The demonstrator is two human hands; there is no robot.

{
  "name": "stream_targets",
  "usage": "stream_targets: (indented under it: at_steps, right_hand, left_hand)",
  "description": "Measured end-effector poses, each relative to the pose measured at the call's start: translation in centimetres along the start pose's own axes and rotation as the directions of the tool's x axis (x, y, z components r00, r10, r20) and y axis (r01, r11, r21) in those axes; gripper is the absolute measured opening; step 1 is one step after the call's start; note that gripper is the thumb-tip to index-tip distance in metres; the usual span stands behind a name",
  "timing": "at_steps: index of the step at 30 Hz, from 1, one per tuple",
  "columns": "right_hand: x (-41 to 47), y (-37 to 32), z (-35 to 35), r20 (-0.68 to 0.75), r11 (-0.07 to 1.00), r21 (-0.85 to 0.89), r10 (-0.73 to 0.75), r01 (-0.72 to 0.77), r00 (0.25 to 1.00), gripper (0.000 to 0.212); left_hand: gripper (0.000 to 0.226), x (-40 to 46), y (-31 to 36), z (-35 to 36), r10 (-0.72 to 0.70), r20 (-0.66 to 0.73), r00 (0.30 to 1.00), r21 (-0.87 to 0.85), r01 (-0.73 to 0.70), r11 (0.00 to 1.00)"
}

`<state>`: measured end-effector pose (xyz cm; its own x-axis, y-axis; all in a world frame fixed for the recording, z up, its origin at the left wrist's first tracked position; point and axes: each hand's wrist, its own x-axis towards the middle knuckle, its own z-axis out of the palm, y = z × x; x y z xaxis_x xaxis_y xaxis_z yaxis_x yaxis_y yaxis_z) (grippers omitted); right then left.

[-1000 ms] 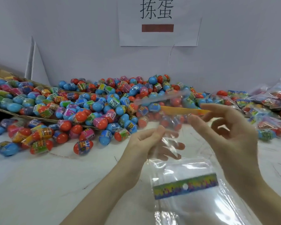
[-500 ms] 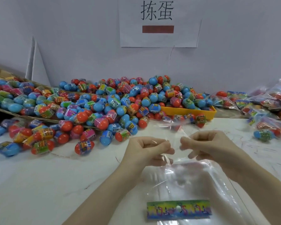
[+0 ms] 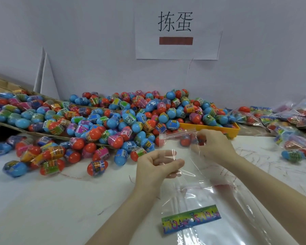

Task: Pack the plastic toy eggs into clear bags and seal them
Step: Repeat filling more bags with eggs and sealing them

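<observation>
On our left the toy eggs (image 3: pixel 102 128) lie heaped past counting, spilling off a cardboard sheet (image 3: pixel 11 125). Our left hand (image 3: pixel 157 167) pinches one edge of the single clear bag (image 3: pixel 198 183), still empty. Our right hand (image 3: pixel 213 144) pinches the flap strip at its mouth. The film is slick — a loose pinch could let the mouth close. Further right: one yellow tray (image 3: pixel 217 129), then several filled bags (image 3: pixel 290 119), too overlapped to count.
</observation>
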<state>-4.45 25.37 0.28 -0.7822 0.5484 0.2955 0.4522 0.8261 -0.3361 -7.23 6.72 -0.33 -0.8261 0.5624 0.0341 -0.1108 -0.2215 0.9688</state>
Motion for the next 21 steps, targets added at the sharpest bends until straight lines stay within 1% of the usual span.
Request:
stream_targets:
  at_steps: [1, 2, 3, 4, 5, 6, 7, 8, 9, 10, 11, 12, 13, 15, 16, 18, 20, 21]
  right_hand:
    - [-0.1, 0.1, -0.1, -0.027, 0.998, 0.056, -0.006, 0.007, 1.000, 0.017]
    - [-0.1, 0.2, -0.6, -0.074, 0.987, 0.159, 0.006, 0.006, 0.997, 0.017]
    - [-0.4, 0.1, -1.4, -0.125, 0.954, 0.299, 0.049, -0.009, 0.991, 0.020]
    - [-0.7, 0.0, -2.3, -0.161, 0.887, 0.460, 0.121, -0.034, 0.980, 0.027]
    - [-1.0, -0.3, -3.4, -0.167, 0.790, 0.611, 0.195, -0.054, 0.967, 0.031]
    - [-1.5, -0.6, -4.6, -0.151, 0.684, 0.728, 0.239, -0.056, 0.959, 0.030]
    - [-2.1, -1.1, -5.6, -0.125, 0.585, 0.810, 0.243, -0.042, 0.962, 0.025]
    - [-2.7, -1.6, -6.5, -0.105, 0.506, 0.862, 0.211, -0.017, 0.972, 0.022]
    - [-3.5, -2.3, -7.3, -0.092, 0.453, 0.892, 0.152, 0.013, 0.984, 0.021]
    - [-4.4, -3.0, -8.0, -0.088, 0.434, 0.900, 0.072, 0.048, 0.993, 0.025]
    - [-5.4, -3.8, -8.7, -0.100, 0.457, 0.885, -0.010, 0.094, 0.995, 0.030]
    - [-6.1, -4.5, -8.9, -0.123, 0.519, 0.841, -0.090, 0.152, 0.988, 0.033]
    - [-6.7, -4.9, -9.0, -0.143, 0.609, 0.764, -0.165, 0.215, 0.976, 0.032]
    - [-7.4, -5.2, -8.4, -0.156, 0.789, 0.527, -0.274, 0.315, 0.949, 0.026]
    - [-7.5, -5.1, -8.1, -0.151, 0.844, 0.418, -0.301, 0.337, 0.942, 0.028]
    - [-7.5, -4.7, -7.6, -0.145, 0.895, 0.261, -0.334, 0.362, 0.931, 0.035]
    - [-7.5, -4.3, -7.3, -0.158, 0.908, 0.129, -0.377, 0.398, 0.913, 0.036]
    - [-7.5, -4.1, -7.2, -0.155, 0.910, 0.092, -0.387, 0.403, 0.909, 0.036]
  left_hand:
    - [0.021, 0.0, 0.0, 0.0, 0.003, 0.001, 1.000, 0.004, -0.003, 1.000]
    - [0.022, 0.0, -0.1, 0.0, 0.009, 0.002, 1.000, 0.006, -0.009, 1.000]
    - [0.023, 0.0, -0.1, 0.0, 0.014, 0.003, 1.000, 0.008, -0.014, 1.000]
    - [0.023, 0.0, -0.1, 0.1, 0.021, 0.005, 1.000, 0.010, -0.021, 1.000]
    - [0.024, -0.1, -0.1, 0.2, 0.028, 0.006, 1.000, 0.010, -0.028, 1.000]
    - [0.024, -0.2, -0.1, 0.3, 0.038, 0.006, 0.999, 0.006, -0.038, 0.999]
    - [0.025, -0.3, -0.1, 0.4, 0.046, 0.009, 0.999, -0.001, -0.046, 0.999]
    - [0.025, -0.4, -0.1, 0.5, 0.056, 0.017, 0.998, -0.006, -0.056, 0.998]
    - [0.026, -0.5, 0.0, 0.6, 0.068, 0.032, 0.997, -0.003, -0.068, 0.998]
    - [0.026, -0.6, 0.0, 0.7, 0.082, 0.051, 0.995, 0.009, -0.082, 0.997]
    - [0.027, -0.7, 0.0, 0.8, 0.097, 0.071, 0.993, 0.023, -0.099, 0.995]
    - [0.028, -0.8, 0.0, 0.8, 0.112, 0.089, 0.990, 0.033, -0.115, 0.993]
    - [0.029, -0.9, 0.1, 0.9, 0.126, 0.102, 0.987, 0.038, -0.131, 0.991]
    - [0.033, -1.1, 0.1, 1.0, 0.160, 0.118, 0.980, 0.044, -0.166, 0.985]
    - [0.034, -1.2, 0.1, 1.1, 0.176, 0.125, 0.976, 0.047, -0.183, 0.982]
    - [0.037, -1.2, 0.0, 1.2, 0.195, 0.137, 0.971, 0.058, -0.204, 0.977]
    - [0.038, -1.2, -0.2, 1.2, 0.202, 0.146, 0.968, 0.060, -0.213, 0.975]
    - [0.038, -1.2, -0.2, 1.2, 0.204, 0.149, 0.968, 0.062, -0.215, 0.975]
